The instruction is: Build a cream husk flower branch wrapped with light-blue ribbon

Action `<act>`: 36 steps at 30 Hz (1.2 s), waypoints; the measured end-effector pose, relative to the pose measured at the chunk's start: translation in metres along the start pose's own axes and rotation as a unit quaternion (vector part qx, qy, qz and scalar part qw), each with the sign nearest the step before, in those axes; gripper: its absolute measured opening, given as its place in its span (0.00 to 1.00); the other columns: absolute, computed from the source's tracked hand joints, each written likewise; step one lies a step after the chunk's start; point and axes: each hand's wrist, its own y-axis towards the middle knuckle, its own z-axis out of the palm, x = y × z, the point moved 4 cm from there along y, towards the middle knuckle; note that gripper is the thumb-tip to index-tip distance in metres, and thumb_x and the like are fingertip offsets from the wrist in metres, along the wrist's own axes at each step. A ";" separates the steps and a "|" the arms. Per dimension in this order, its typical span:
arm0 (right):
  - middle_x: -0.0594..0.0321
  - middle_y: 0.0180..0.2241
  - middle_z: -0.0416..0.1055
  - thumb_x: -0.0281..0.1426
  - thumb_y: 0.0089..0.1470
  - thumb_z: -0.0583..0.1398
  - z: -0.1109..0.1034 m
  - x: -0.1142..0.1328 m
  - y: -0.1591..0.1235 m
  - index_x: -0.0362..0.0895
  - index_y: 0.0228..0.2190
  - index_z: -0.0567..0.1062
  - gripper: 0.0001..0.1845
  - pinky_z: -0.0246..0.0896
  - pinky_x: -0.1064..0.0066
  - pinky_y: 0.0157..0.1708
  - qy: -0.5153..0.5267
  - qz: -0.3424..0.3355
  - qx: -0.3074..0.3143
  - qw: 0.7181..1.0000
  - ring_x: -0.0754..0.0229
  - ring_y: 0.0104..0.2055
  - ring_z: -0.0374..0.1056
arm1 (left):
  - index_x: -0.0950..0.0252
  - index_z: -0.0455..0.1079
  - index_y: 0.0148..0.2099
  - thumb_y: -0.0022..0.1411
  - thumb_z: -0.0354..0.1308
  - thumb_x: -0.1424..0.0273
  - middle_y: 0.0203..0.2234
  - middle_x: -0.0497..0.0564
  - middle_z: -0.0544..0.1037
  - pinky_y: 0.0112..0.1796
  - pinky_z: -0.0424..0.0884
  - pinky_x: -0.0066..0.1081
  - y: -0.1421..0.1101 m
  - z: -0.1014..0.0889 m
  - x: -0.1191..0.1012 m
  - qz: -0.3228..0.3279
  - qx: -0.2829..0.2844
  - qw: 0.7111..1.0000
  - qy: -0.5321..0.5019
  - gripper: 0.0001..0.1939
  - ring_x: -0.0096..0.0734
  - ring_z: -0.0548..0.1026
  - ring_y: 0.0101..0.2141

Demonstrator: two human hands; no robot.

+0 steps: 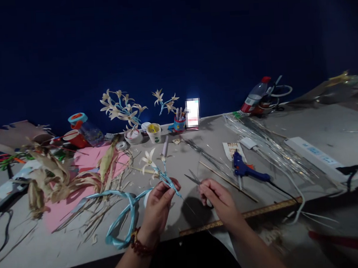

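My left hand (159,202) is closed around a thin stem wrapped in light blue ribbon (171,184), which carries a cream husk flower (148,160) at its far end. A long loop of the same blue ribbon (123,212) trails left from that hand over the table. My right hand (217,198) is closed on a pair of scissors (193,177), blades pointing left toward the wrapped stem, a short gap from it. A beaded bracelet sits on my left wrist.
Dried corn husks (52,174) lie on pink paper (89,157) at left. A blue glue gun (244,168), wooden sticks, silver wires (267,142) and a white power strip (315,154) are at right. Finished husk flowers (121,107), cups and a lit phone (192,113) stand at the back.
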 end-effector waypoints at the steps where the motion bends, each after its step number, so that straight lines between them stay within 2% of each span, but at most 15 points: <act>1: 0.66 0.26 0.64 0.48 0.63 0.56 0.002 0.002 0.002 0.46 0.27 0.67 0.21 0.60 0.70 0.30 0.002 -0.002 0.017 1.000 0.62 0.28 0.62 | 0.66 0.80 0.33 0.49 0.73 0.63 0.33 0.53 0.77 0.44 0.67 0.30 0.000 -0.001 0.000 -0.001 -0.005 1.000 -0.002 0.13 0.32 0.72 0.37; 3: 0.66 0.25 0.64 0.48 0.62 0.57 0.004 0.001 0.005 0.46 0.27 0.67 0.20 0.61 0.70 0.30 0.016 0.000 0.030 0.999 0.62 0.28 0.62 | 0.66 0.80 0.34 0.49 0.74 0.62 0.34 0.53 0.78 0.44 0.68 0.31 0.001 -0.004 0.000 0.000 -0.014 1.000 -0.001 0.14 0.33 0.73 0.37; 6: 0.72 0.19 0.53 0.51 0.61 0.57 0.003 -0.007 0.009 0.47 0.22 0.61 0.25 0.51 0.73 0.20 0.049 0.017 -0.015 0.999 0.65 0.20 0.51 | 0.65 0.80 0.35 0.50 0.73 0.63 0.33 0.53 0.78 0.45 0.68 0.32 0.003 -0.007 -0.003 0.016 -0.015 1.000 0.012 0.12 0.34 0.73 0.38; 9: 0.73 0.17 0.49 0.52 0.61 0.55 0.002 -0.011 0.015 0.48 0.19 0.58 0.27 0.47 0.72 0.19 -0.028 -0.001 -0.040 0.999 0.65 0.19 0.47 | 0.64 0.80 0.35 0.51 0.72 0.64 0.33 0.52 0.78 0.46 0.68 0.31 0.005 -0.009 -0.007 0.032 -0.008 0.999 0.017 0.11 0.34 0.74 0.39; 12: 0.69 0.17 0.58 0.49 0.57 0.61 0.006 -0.006 0.022 0.47 0.17 0.62 0.26 0.55 0.70 0.24 -0.131 -0.040 -0.032 0.990 0.63 0.21 0.56 | 0.64 0.81 0.36 0.52 0.72 0.63 0.33 0.52 0.79 0.47 0.68 0.31 0.006 -0.009 -0.010 0.035 -0.004 0.999 0.023 0.12 0.33 0.74 0.39; 15: 0.59 0.29 0.75 0.48 0.56 0.62 0.007 0.001 0.026 0.47 0.30 0.75 0.17 0.64 0.67 0.33 -0.207 -0.068 -0.034 0.975 0.56 0.30 0.69 | 0.64 0.80 0.36 0.52 0.71 0.61 0.34 0.53 0.79 0.48 0.67 0.33 0.006 -0.009 -0.013 0.052 0.003 0.998 0.039 0.13 0.35 0.74 0.40; 17: 0.56 0.32 0.78 0.47 0.60 0.58 0.007 0.004 0.027 0.47 0.34 0.77 0.18 0.65 0.65 0.35 -0.256 -0.078 -0.038 0.963 0.53 0.32 0.72 | 0.65 0.80 0.36 0.53 0.71 0.61 0.35 0.54 0.79 0.49 0.67 0.35 0.006 -0.008 -0.015 0.061 0.008 0.997 0.047 0.13 0.36 0.74 0.40; 19: 0.57 0.27 0.77 0.47 0.63 0.55 0.006 0.006 0.026 0.47 0.28 0.76 0.20 0.63 0.65 0.33 -0.293 -0.084 -0.044 0.951 0.54 0.29 0.71 | 0.65 0.80 0.36 0.54 0.70 0.61 0.35 0.54 0.79 0.49 0.67 0.36 0.007 -0.008 -0.017 0.068 0.013 0.996 0.055 0.13 0.38 0.74 0.41; 21: 0.56 0.26 0.76 0.46 0.63 0.55 0.006 0.010 0.024 0.47 0.25 0.74 0.21 0.62 0.65 0.33 -0.313 -0.098 -0.049 0.943 0.54 0.29 0.71 | 0.65 0.79 0.36 0.54 0.70 0.61 0.34 0.55 0.78 0.50 0.67 0.37 0.007 -0.009 -0.018 0.076 0.018 0.995 0.064 0.13 0.40 0.74 0.42; 24: 0.56 0.32 0.78 0.47 0.60 0.58 0.008 0.014 0.021 0.47 0.33 0.77 0.17 0.64 0.65 0.33 -0.263 -0.097 -0.045 0.959 0.54 0.30 0.72 | 0.65 0.79 0.36 0.55 0.69 0.60 0.34 0.55 0.78 0.49 0.67 0.37 0.007 -0.009 -0.019 0.081 0.025 0.994 0.075 0.13 0.40 0.74 0.41; 26: 0.61 0.25 0.75 0.47 0.61 0.57 0.012 0.014 0.019 0.47 0.32 0.76 0.18 0.62 0.67 0.29 -0.212 -0.069 -0.029 0.974 0.57 0.26 0.69 | 0.65 0.79 0.36 0.56 0.69 0.61 0.35 0.55 0.78 0.49 0.66 0.36 0.009 -0.010 -0.019 0.083 0.026 0.993 0.079 0.12 0.39 0.73 0.41; 28: 0.66 0.17 0.68 0.47 0.65 0.53 0.017 0.016 0.016 0.46 0.27 0.75 0.23 0.59 0.69 0.26 -0.170 -0.044 -0.004 0.985 0.60 0.20 0.64 | 0.65 0.78 0.36 0.57 0.68 0.62 0.35 0.54 0.78 0.48 0.66 0.35 0.011 -0.010 -0.020 0.089 0.030 0.992 0.082 0.11 0.39 0.73 0.41; 29: 0.66 0.16 0.67 0.47 0.66 0.51 0.021 0.018 0.015 0.46 0.25 0.75 0.25 0.59 0.70 0.26 -0.151 -0.041 0.021 0.987 0.61 0.21 0.64 | 0.65 0.79 0.37 0.57 0.68 0.63 0.35 0.54 0.78 0.48 0.66 0.35 0.012 -0.009 -0.021 0.091 0.034 0.992 0.081 0.11 0.39 0.73 0.41; 33: 0.63 0.25 0.74 0.43 0.63 0.57 0.034 0.027 0.016 0.45 0.28 0.77 0.18 0.60 0.72 0.28 -0.121 -0.032 0.105 0.987 0.60 0.28 0.69 | 0.65 0.79 0.36 0.57 0.67 0.63 0.35 0.54 0.79 0.49 0.66 0.36 0.018 -0.008 -0.022 0.097 0.035 0.992 0.077 0.10 0.39 0.74 0.42; 36: 0.65 0.24 0.73 0.40 0.62 0.59 0.039 0.031 0.020 0.45 0.28 0.75 0.15 0.58 0.74 0.24 -0.122 -0.011 0.105 0.987 0.61 0.28 0.68 | 0.65 0.79 0.35 0.55 0.69 0.62 0.35 0.55 0.80 0.50 0.66 0.37 0.025 -0.009 -0.023 0.093 0.017 0.992 0.083 0.11 0.40 0.75 0.42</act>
